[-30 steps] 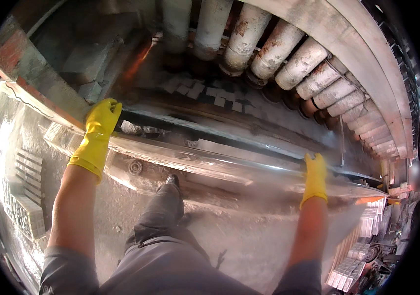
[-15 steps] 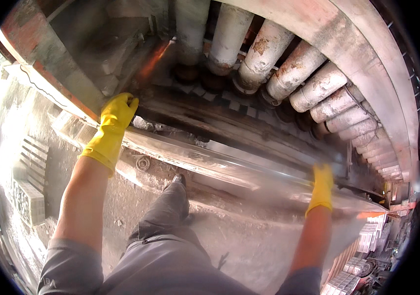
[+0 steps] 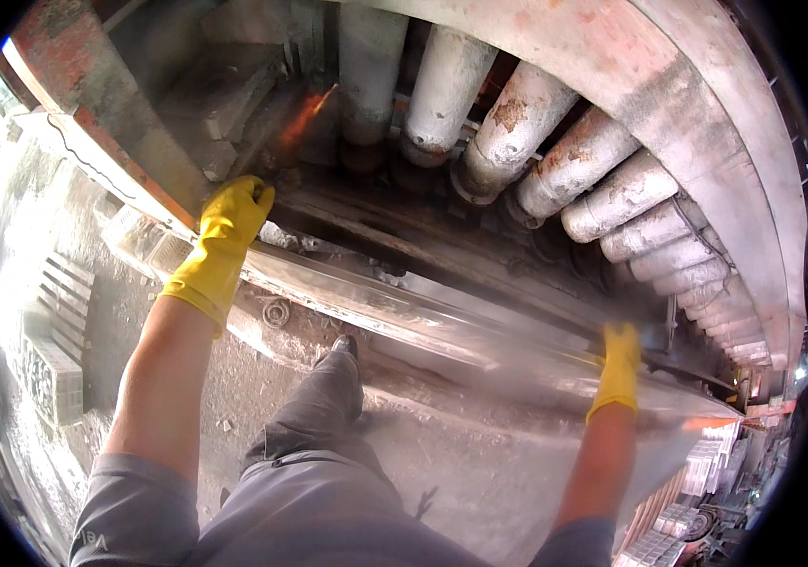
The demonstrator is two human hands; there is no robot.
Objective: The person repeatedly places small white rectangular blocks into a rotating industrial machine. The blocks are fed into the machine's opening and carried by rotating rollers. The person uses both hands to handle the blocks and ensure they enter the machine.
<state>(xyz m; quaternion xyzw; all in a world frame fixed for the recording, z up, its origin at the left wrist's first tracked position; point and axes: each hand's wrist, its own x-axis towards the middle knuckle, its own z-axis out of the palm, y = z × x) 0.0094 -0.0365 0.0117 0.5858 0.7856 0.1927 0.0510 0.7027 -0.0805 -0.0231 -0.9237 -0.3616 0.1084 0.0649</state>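
My left hand (image 3: 234, 213), in a yellow rubber glove, has its fingers curled in at the left end of a long dark bar (image 3: 442, 248). What lies inside those fingers is hidden. Farther right, my right hand (image 3: 620, 354), in a matching glove, is bent over the same bar near its right end; its fingers are folded and their tips do not show. In front of the bar runs a long pale, dusty rail (image 3: 375, 307), worn and wet-looking, below both gloves.
A row of worn grey cylinders (image 3: 517, 109) hangs beyond the bar, under a broad curved beam (image 3: 678, 90). A steel post (image 3: 106, 104) rises on the left. A pallet (image 3: 65, 302) and a white crate (image 3: 52, 378) stand on the floor. Stacked pale blocks (image 3: 706, 463) are at right.
My left hand has shifted slightly right; my right hand has barely moved and is less blurred. Light patches beneath the cylinders have gone from sight.
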